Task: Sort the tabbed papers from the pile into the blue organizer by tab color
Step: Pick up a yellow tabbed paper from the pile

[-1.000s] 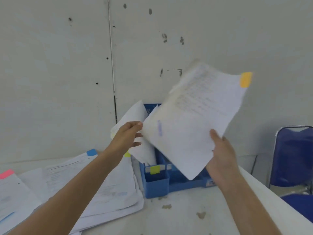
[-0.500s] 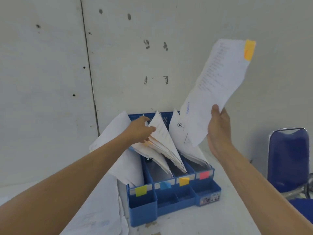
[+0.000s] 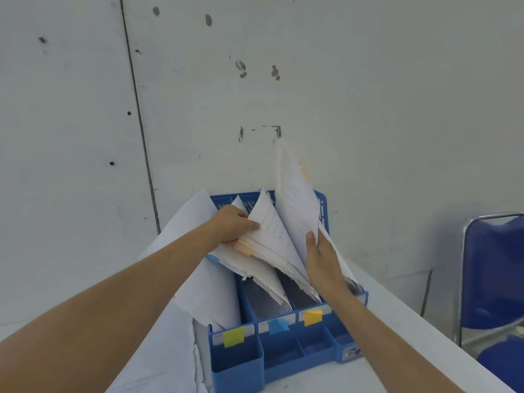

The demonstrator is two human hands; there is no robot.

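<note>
The blue organizer (image 3: 286, 361) stands against the wall, its front labels yellow-green (image 3: 233, 337), blue (image 3: 278, 326) and orange (image 3: 312, 317). My right hand (image 3: 320, 262) grips the orange-tabbed paper (image 3: 297, 211), which stands nearly upright and blurred in the slot behind the orange label. My left hand (image 3: 234, 225) presses a sheaf of filed papers (image 3: 269, 236) with orange tabs leftward, leaving a gap beside the held sheet. More sheets lean in the leftmost slot (image 3: 198, 251).
The pile of papers (image 3: 158, 350) lies on the white table to the left of the organizer. A blue folding chair (image 3: 493, 279) stands at the right past the table edge. The grey wall is right behind the organizer.
My right hand has brought the orange-tabbed paper down from high at the right into the organizer. My left hand stays on the filed papers. The view has shifted closer.
</note>
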